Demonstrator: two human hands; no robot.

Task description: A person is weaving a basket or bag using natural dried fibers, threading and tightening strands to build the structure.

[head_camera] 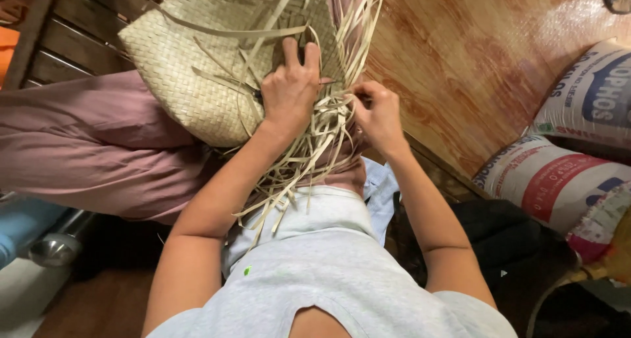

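Note:
A pale woven straw mat piece [190, 62] rests on my lap, over my mauve trouser leg [85, 147]. Many loose straw strips [322, 141] hang from its unfinished edge toward my grey shirt. My left hand [289, 88] presses down on the weave at that edge, fingers curled over several strips. My right hand [378, 114] sits just beside it, pinching a few strips between thumb and fingers.
A slatted wooden seat [72, 36] lies under my leg at upper left. Glossy reddish wood floor [473, 62] spreads to the right. Printed white sacks [565, 174] are stacked at the right edge, with a dark bag [499, 239] below them. A metal bowl [52, 249] is at lower left.

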